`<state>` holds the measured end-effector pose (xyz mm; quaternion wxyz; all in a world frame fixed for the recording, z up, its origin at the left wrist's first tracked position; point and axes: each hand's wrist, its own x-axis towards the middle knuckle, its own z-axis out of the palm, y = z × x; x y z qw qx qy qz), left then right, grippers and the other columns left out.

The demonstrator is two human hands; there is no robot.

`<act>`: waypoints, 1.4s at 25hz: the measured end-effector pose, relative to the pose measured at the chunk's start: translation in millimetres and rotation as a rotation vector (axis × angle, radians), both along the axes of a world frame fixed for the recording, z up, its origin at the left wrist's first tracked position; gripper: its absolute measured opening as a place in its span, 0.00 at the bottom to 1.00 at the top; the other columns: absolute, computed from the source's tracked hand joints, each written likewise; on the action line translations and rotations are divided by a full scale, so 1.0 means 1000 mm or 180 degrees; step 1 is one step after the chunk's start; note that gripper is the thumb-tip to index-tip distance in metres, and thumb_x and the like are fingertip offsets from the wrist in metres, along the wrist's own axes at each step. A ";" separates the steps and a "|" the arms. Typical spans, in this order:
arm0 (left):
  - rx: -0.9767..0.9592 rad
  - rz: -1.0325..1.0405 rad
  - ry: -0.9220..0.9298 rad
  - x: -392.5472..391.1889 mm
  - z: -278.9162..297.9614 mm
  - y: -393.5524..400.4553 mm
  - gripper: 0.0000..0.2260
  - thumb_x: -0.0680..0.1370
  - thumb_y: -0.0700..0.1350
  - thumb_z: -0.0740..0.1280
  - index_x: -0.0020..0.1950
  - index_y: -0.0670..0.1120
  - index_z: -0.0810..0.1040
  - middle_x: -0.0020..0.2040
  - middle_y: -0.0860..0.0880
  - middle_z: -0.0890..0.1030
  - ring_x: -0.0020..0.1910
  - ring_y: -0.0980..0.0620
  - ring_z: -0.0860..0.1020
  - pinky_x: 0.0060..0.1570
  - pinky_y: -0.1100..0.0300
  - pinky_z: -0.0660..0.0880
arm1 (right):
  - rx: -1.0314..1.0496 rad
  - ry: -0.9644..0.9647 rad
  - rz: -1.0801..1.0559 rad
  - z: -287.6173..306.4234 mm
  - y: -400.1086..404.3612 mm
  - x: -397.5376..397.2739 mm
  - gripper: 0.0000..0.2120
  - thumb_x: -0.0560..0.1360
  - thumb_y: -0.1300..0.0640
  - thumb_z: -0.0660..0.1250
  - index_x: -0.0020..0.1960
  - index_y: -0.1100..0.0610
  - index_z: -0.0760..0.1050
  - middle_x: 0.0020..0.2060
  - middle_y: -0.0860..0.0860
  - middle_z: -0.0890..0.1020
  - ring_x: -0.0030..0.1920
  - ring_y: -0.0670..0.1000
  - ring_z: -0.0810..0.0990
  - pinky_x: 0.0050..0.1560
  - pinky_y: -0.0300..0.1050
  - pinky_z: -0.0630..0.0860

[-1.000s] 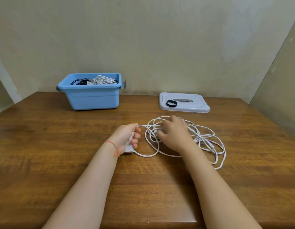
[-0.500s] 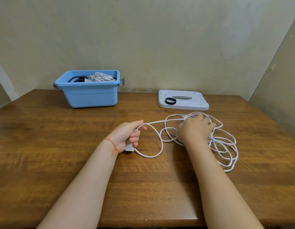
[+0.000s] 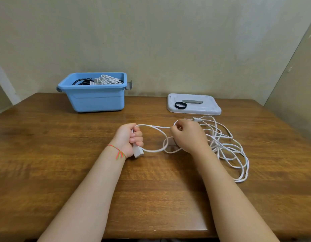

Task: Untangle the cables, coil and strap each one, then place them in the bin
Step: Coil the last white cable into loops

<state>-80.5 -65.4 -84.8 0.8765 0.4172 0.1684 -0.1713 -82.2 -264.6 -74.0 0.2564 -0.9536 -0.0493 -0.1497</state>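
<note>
**First loop of the white cable in my fingers**

The fingers of my left hand point(image 3: 129, 139) are curled tight around one end of the white cable point(image 3: 221, 145); its white plug block point(image 3: 138, 152) comes out below my fist. The fingers of my right hand point(image 3: 187, 137) are pressed together and pinch the same cable, a little to the right of the left hand. Between the two hands one strand runs nearly straight, left to right, and a slack loop hangs under it on the table point(image 3: 64, 154).

The loose rest of the cable lies to the right of my right fingers, so this hand is the nearer one to draw the next length, I judge. Beyond my right fingers is the grey lid point(image 3: 207, 107) with a black strap point(image 3: 180, 105) on it. Beyond my left fingers stands the blue bin point(image 3: 97, 100), with coiled cables already inside.
</note>
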 end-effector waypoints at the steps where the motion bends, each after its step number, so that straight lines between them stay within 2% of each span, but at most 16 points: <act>1: -0.0234 0.0387 0.0069 0.003 -0.002 0.004 0.17 0.84 0.47 0.53 0.34 0.48 0.63 0.20 0.54 0.59 0.14 0.57 0.56 0.18 0.68 0.55 | -0.0030 -0.0021 -0.0122 0.001 -0.004 0.001 0.10 0.75 0.51 0.60 0.38 0.54 0.75 0.33 0.48 0.77 0.39 0.53 0.76 0.42 0.46 0.72; 3: -0.0655 0.1061 0.0255 0.007 -0.004 0.011 0.17 0.84 0.47 0.54 0.35 0.48 0.63 0.19 0.53 0.60 0.14 0.57 0.57 0.19 0.70 0.55 | -0.0113 -0.0005 -0.0283 0.003 -0.009 0.002 0.10 0.75 0.52 0.60 0.41 0.54 0.76 0.35 0.47 0.78 0.41 0.53 0.74 0.53 0.50 0.68; 5: -0.0831 0.1464 0.0382 0.009 -0.003 0.016 0.16 0.84 0.49 0.55 0.36 0.48 0.64 0.19 0.53 0.61 0.14 0.55 0.57 0.19 0.70 0.56 | -0.0186 0.0130 -0.0252 0.004 -0.010 0.003 0.11 0.76 0.53 0.59 0.45 0.55 0.78 0.39 0.48 0.81 0.44 0.53 0.76 0.58 0.52 0.66; 7: -0.0737 0.1550 0.0224 0.006 0.001 0.014 0.16 0.83 0.50 0.54 0.36 0.48 0.65 0.21 0.53 0.62 0.16 0.55 0.58 0.21 0.68 0.59 | -0.0147 0.0232 -0.0059 0.004 -0.009 0.004 0.11 0.77 0.56 0.58 0.47 0.56 0.80 0.40 0.50 0.82 0.44 0.52 0.78 0.56 0.52 0.70; 10: -0.0468 0.1280 -0.0335 -0.002 0.011 0.002 0.13 0.82 0.45 0.54 0.37 0.48 0.66 0.25 0.52 0.62 0.20 0.55 0.59 0.27 0.63 0.64 | -0.0018 0.0192 0.0298 0.005 -0.008 0.003 0.11 0.79 0.59 0.60 0.50 0.58 0.81 0.43 0.52 0.83 0.45 0.52 0.79 0.44 0.45 0.71; 12: -0.0206 0.1071 -0.0812 -0.010 0.018 -0.005 0.11 0.82 0.43 0.57 0.40 0.46 0.70 0.27 0.51 0.66 0.24 0.54 0.64 0.34 0.61 0.67 | -0.0162 0.0176 0.0511 0.003 -0.005 0.002 0.10 0.81 0.58 0.60 0.53 0.56 0.80 0.47 0.52 0.82 0.48 0.53 0.79 0.46 0.46 0.73; 16: 0.1409 0.0774 -0.2122 -0.023 0.026 -0.020 0.06 0.83 0.44 0.62 0.51 0.43 0.75 0.33 0.46 0.78 0.32 0.49 0.76 0.37 0.59 0.75 | -0.0237 0.0137 0.0759 -0.002 0.009 -0.002 0.09 0.82 0.55 0.60 0.54 0.51 0.79 0.49 0.49 0.83 0.51 0.53 0.79 0.51 0.50 0.77; 18: 0.2641 0.0713 -0.2916 -0.026 0.024 -0.025 0.04 0.82 0.41 0.64 0.50 0.41 0.75 0.37 0.45 0.80 0.36 0.49 0.78 0.40 0.60 0.76 | -0.0031 0.0029 0.1015 -0.001 0.016 -0.006 0.08 0.81 0.53 0.62 0.54 0.50 0.79 0.47 0.48 0.83 0.49 0.51 0.80 0.49 0.50 0.77; 20: 0.3853 0.0540 -0.3457 -0.025 0.018 -0.029 0.03 0.81 0.42 0.64 0.48 0.44 0.74 0.39 0.48 0.79 0.38 0.48 0.77 0.40 0.57 0.74 | 0.0339 0.0063 0.1261 0.005 0.023 -0.012 0.06 0.79 0.53 0.63 0.50 0.51 0.79 0.42 0.46 0.82 0.44 0.47 0.79 0.44 0.46 0.75; 21: 0.4296 0.0388 -0.3454 -0.024 0.015 -0.029 0.04 0.82 0.43 0.63 0.47 0.47 0.72 0.38 0.50 0.77 0.38 0.48 0.75 0.39 0.55 0.71 | 0.0578 0.0116 0.1334 0.008 0.025 -0.017 0.05 0.78 0.54 0.64 0.46 0.51 0.78 0.38 0.44 0.80 0.40 0.45 0.78 0.41 0.43 0.73; 23: 0.4606 0.0116 -0.3185 -0.022 0.013 -0.028 0.04 0.83 0.45 0.59 0.48 0.50 0.69 0.36 0.52 0.75 0.37 0.48 0.75 0.38 0.54 0.69 | 0.0895 0.0200 0.1271 0.016 0.026 -0.023 0.06 0.75 0.57 0.64 0.39 0.50 0.74 0.33 0.44 0.76 0.34 0.44 0.73 0.36 0.40 0.67; 26: 0.4642 0.0101 -0.3009 -0.023 0.012 -0.027 0.05 0.84 0.47 0.57 0.49 0.50 0.68 0.35 0.53 0.73 0.35 0.50 0.72 0.36 0.54 0.65 | 0.0690 0.0064 0.0866 0.014 0.023 -0.018 0.04 0.73 0.60 0.64 0.43 0.52 0.76 0.33 0.45 0.76 0.34 0.44 0.72 0.34 0.40 0.66; 30: 0.4744 -0.0320 -0.2618 -0.024 0.012 -0.026 0.13 0.83 0.51 0.58 0.40 0.52 0.71 0.35 0.54 0.73 0.37 0.53 0.71 0.37 0.56 0.65 | 0.0462 -0.0017 0.0259 0.007 0.013 -0.009 0.06 0.74 0.63 0.65 0.48 0.54 0.78 0.35 0.46 0.75 0.39 0.47 0.75 0.35 0.40 0.68; 32: 0.4871 -0.0634 -0.2532 -0.024 0.013 -0.023 0.14 0.83 0.51 0.60 0.39 0.50 0.75 0.33 0.54 0.72 0.36 0.55 0.71 0.36 0.58 0.65 | 0.0587 0.0073 0.0029 0.006 0.005 -0.005 0.02 0.76 0.58 0.67 0.48 0.54 0.78 0.35 0.45 0.75 0.38 0.46 0.76 0.34 0.38 0.68; 33: 0.4897 -0.0713 -0.2565 -0.024 0.013 -0.023 0.15 0.83 0.50 0.60 0.38 0.49 0.76 0.32 0.54 0.72 0.36 0.55 0.71 0.36 0.58 0.65 | 0.0624 0.0140 0.0002 0.006 0.004 -0.004 0.04 0.77 0.54 0.68 0.47 0.55 0.78 0.34 0.45 0.75 0.37 0.47 0.76 0.35 0.40 0.69; 35: 0.4915 -0.0564 -0.2660 -0.022 0.012 -0.023 0.15 0.83 0.49 0.60 0.37 0.47 0.73 0.33 0.53 0.74 0.37 0.53 0.72 0.37 0.58 0.66 | 0.0770 0.0573 0.0149 0.005 0.004 -0.003 0.18 0.78 0.43 0.66 0.44 0.59 0.77 0.32 0.49 0.78 0.34 0.51 0.77 0.36 0.44 0.73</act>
